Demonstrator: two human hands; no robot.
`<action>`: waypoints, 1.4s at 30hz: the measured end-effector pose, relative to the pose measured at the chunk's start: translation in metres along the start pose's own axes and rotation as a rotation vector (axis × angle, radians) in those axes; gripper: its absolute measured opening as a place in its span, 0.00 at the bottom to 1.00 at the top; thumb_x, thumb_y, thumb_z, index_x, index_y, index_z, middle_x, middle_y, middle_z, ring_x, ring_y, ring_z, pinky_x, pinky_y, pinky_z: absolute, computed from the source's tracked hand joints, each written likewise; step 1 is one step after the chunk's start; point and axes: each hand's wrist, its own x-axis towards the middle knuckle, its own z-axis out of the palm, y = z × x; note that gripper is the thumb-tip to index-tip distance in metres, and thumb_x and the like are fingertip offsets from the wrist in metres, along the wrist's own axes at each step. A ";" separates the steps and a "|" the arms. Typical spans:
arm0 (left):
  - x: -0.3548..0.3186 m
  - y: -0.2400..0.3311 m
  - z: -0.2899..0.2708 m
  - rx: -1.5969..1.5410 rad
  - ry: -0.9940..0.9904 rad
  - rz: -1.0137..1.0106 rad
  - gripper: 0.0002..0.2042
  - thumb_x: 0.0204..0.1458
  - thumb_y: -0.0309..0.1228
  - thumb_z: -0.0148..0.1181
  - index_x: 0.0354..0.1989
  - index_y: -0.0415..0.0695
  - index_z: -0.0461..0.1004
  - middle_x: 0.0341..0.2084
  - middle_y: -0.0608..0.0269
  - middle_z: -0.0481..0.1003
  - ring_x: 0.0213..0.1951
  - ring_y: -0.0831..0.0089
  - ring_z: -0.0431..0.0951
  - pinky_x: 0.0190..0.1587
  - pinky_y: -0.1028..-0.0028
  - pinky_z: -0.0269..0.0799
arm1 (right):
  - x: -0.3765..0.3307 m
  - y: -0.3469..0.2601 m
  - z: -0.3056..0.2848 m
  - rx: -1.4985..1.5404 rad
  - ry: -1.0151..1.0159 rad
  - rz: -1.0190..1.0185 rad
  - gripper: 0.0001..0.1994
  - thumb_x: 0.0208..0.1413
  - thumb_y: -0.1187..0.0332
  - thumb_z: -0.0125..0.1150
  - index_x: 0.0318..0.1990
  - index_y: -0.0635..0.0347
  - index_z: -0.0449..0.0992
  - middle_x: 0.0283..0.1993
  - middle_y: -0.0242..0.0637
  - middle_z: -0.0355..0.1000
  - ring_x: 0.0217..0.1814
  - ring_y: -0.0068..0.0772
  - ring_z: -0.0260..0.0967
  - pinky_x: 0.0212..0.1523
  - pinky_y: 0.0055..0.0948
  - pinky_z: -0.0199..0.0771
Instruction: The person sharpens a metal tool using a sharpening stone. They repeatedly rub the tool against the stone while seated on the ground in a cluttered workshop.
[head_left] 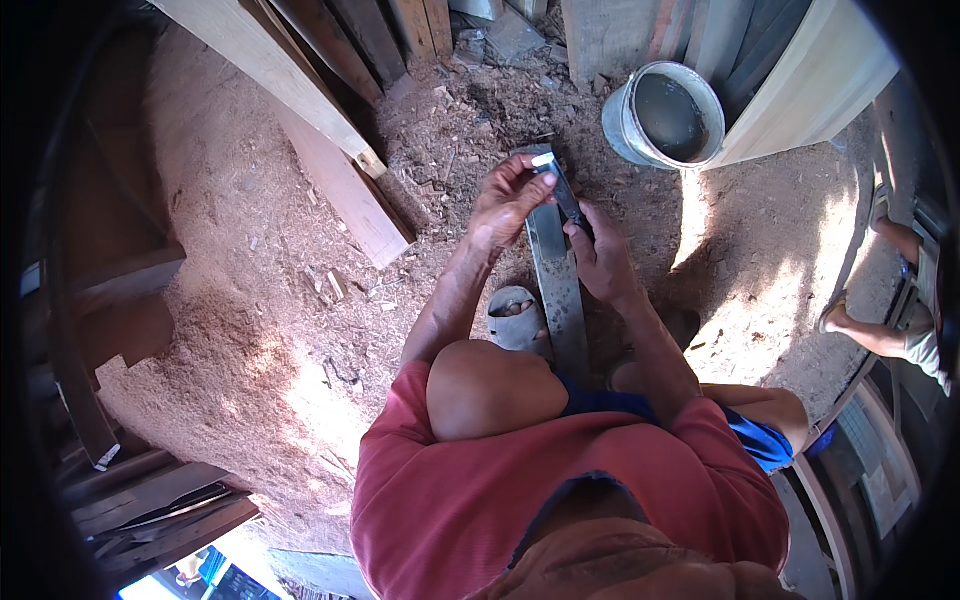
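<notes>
A narrow dark metal blade with a bright bevelled end (561, 188) is held up between my two hands; whether it is a chisel or a plane iron I cannot tell. My left hand (508, 203) pinches it close to the bright end, thumb toward me. Lower down, my right hand (602, 252) wraps round its darker end. Beneath the hands lies a smooth grey slab (547, 236), like a sharpening stone, on a long narrow board (563, 318) with dark wet-looking spots. The board runs toward my bent legs.
A whitish bucket (622, 122) of murky liquid stands at the far right, against leaning planks (815, 85). Other boards (340, 185) slant in from the far left. Shavings cover the ground. A grey rounded thing (516, 330) sits by my left knee. Another person's legs (868, 335) show at right.
</notes>
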 end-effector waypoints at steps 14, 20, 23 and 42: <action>-0.004 0.004 0.003 -0.233 0.109 -0.169 0.14 0.67 0.41 0.60 0.38 0.43 0.79 0.27 0.63 0.81 0.28 0.75 0.82 0.31 0.71 0.80 | -0.005 -0.009 -0.001 0.086 -0.015 -0.069 0.18 0.66 0.74 0.55 0.62 0.66 0.72 0.37 0.43 0.77 0.35 0.33 0.76 0.39 0.35 0.77; -0.006 -0.016 -0.018 -0.231 -0.042 0.061 0.13 0.67 0.31 0.60 0.55 0.37 0.77 0.41 0.60 0.82 0.38 0.73 0.83 0.43 0.66 0.83 | -0.010 -0.018 0.006 0.720 -0.205 0.239 0.12 0.69 0.72 0.52 0.55 0.66 0.73 0.36 0.31 0.75 0.34 0.17 0.69 0.37 0.24 0.73; -0.009 -0.027 -0.018 -0.305 -0.063 0.099 0.22 0.66 0.28 0.60 0.68 0.39 0.70 0.53 0.59 0.79 0.50 0.72 0.80 0.53 0.65 0.80 | -0.011 -0.028 0.011 0.909 -0.252 0.305 0.12 0.70 0.72 0.49 0.57 0.66 0.72 0.35 0.31 0.74 0.33 0.18 0.69 0.36 0.23 0.73; -0.004 -0.036 -0.026 -0.221 -0.058 0.160 0.22 0.66 0.29 0.60 0.68 0.46 0.71 0.61 0.53 0.75 0.56 0.65 0.79 0.58 0.60 0.77 | -0.008 -0.032 0.014 0.908 -0.264 0.306 0.09 0.70 0.72 0.47 0.51 0.64 0.72 0.35 0.30 0.72 0.34 0.17 0.68 0.38 0.23 0.72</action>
